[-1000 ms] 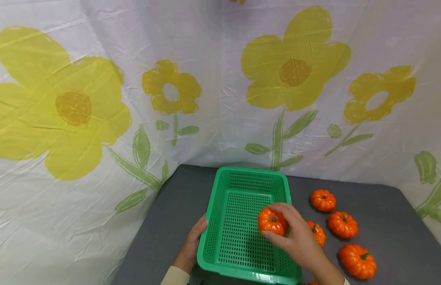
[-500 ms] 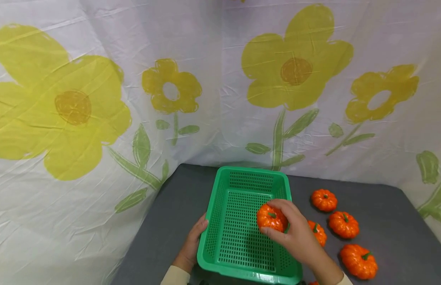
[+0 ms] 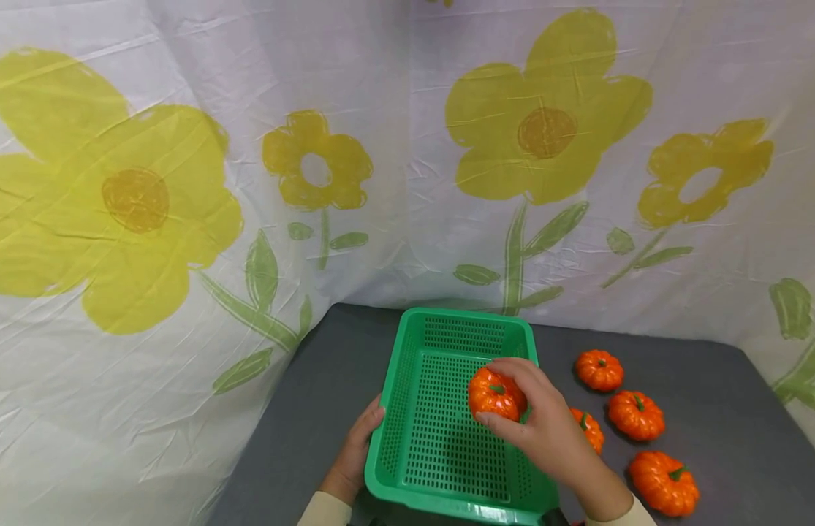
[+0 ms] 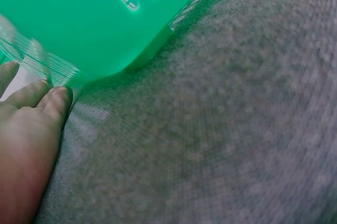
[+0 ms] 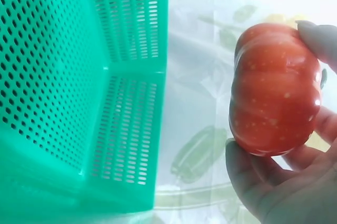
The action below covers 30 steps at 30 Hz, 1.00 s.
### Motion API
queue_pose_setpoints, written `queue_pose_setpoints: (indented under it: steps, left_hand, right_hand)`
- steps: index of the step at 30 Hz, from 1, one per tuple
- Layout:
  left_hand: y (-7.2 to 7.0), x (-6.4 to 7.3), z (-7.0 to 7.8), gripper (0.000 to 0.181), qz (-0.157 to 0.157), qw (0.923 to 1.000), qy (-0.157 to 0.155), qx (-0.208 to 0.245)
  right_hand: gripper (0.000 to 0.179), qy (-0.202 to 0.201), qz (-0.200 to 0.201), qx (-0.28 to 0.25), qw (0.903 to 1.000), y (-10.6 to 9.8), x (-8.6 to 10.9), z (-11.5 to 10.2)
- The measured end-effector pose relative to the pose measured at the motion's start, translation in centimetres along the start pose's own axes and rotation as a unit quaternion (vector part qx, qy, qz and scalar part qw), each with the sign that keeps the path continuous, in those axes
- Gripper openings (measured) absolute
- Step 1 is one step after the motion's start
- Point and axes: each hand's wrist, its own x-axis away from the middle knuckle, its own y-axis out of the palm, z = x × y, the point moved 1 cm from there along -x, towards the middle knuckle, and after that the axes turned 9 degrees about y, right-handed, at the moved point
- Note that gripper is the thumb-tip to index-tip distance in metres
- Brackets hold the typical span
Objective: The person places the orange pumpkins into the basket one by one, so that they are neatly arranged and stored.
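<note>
Glossy and orange with a green stem, a small pumpkin (image 3: 491, 398) is held between the thumb and fingers of my right hand (image 3: 545, 424). In the head view it overlaps the right side of a green slotted plastic basket (image 3: 469, 315). The right wrist view shows the pumpkin (image 5: 275, 89) raised level with the basket's rim, fingertips on its two sides. My left hand (image 3: 354, 449) touches the basket's left outer side. In the left wrist view its nearly straight fingers (image 4: 29, 93) rest against the basket's rim. No pumpkin shows inside the basket.
Right of the basket, several more orange pumpkins lie on the dark grey table (image 3: 703, 409), among them a far one (image 3: 599, 370) and a near one (image 3: 664, 482). The right hand partly covers another pumpkin (image 3: 588, 431). A white flower-printed cloth (image 3: 394, 183) hangs behind the table.
My right hand has shifted slightly left and farther away with the pumpkin, which has tilted a little. My left hand and the basket stay in place.
</note>
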Motion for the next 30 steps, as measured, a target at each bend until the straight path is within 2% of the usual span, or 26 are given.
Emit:
queue_pose_setpoints:
  steps: [9, 17, 23, 30]
  left_hand:
    - [0.0, 0.2, 0.1, 0.067, 0.003, 1.0, -0.001, -0.001]
    - [0.1, 0.1, 0.1, 0.067, -0.005, 1.0, 0.0, 0.007]
    - [0.1, 0.1, 0.1, 0.066, 0.011, 0.9999, -0.001, -0.001]
    - [0.1, 0.1, 0.2, 0.067, 0.012, 0.9999, -0.002, 0.001]
  right_hand:
    - [0.058, 0.006, -0.001, 0.006, 1.0, 0.9, -1.3, 0.5]
    - [0.058, 0.031, -0.014, -0.008, 0.9994, 1.6, -2.6, 1.1]
    - [0.056, 0.052, -0.024, -0.008, 0.9983, 2.1, -3.5, 1.3]
    - [0.057, 0.079, -0.039, -0.025, 0.9958, 2.9, -4.4, 1.5]
